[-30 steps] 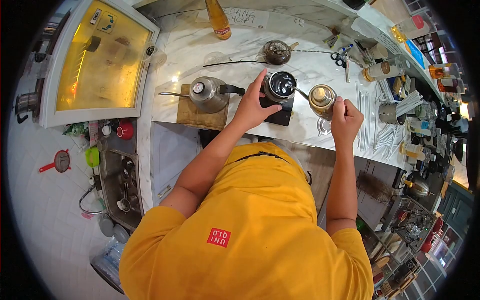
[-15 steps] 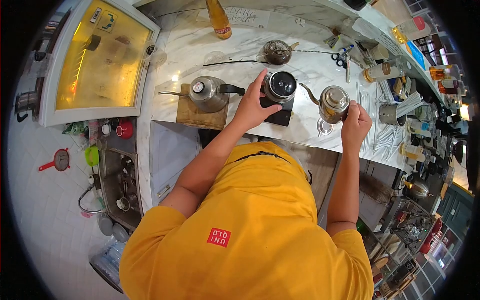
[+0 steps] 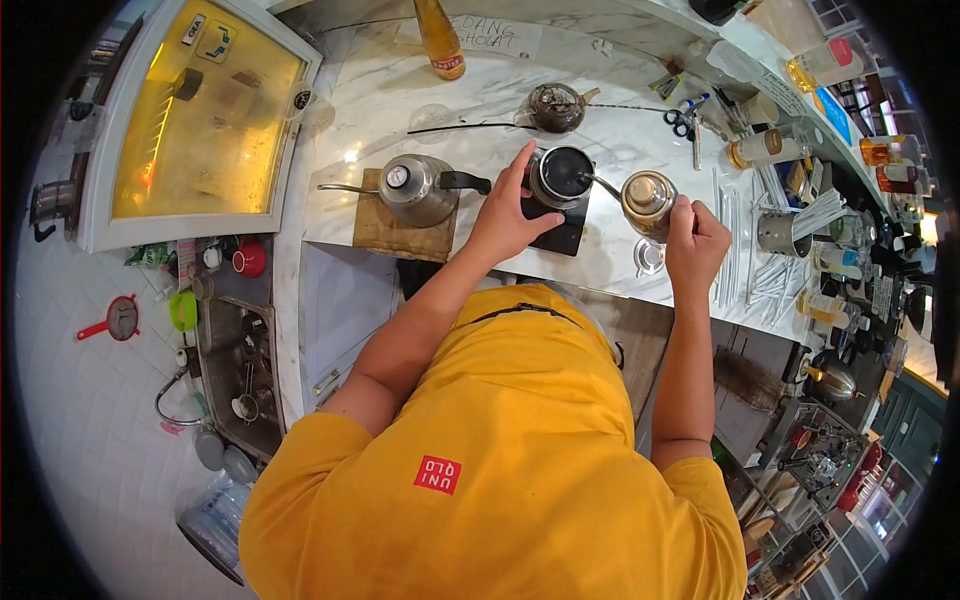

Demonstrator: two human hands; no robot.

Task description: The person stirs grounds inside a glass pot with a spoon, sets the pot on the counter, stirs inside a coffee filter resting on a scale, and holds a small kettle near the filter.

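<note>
My right hand (image 3: 697, 242) is closed on the handle of a small steel gooseneck kettle (image 3: 648, 200). The kettle leans left, and its spout tip is over the round vessel with dark contents (image 3: 565, 172). That vessel stands on a black scale (image 3: 560, 233). My left hand (image 3: 508, 212) lies at the vessel's left side, with thumb and fingers spread around it; whether it grips is hard to see. Behind the vessel stands a glass pot with dark liquid (image 3: 556, 107). To the left, a larger steel kettle (image 3: 415, 190) rests on a wooden board (image 3: 400, 240).
An amber bottle (image 3: 440, 40) stands at the back. Blue-handled scissors (image 3: 684, 118) and a metal cup of straws (image 3: 783, 230) are on the right. A small round metal item (image 3: 648, 256) lies near the counter's front edge. A sink (image 3: 238, 380) is at left.
Since half a second ago, my right hand has moved left with the small kettle and tilted it, bringing the spout back over the vessel. My left hand has barely moved.
</note>
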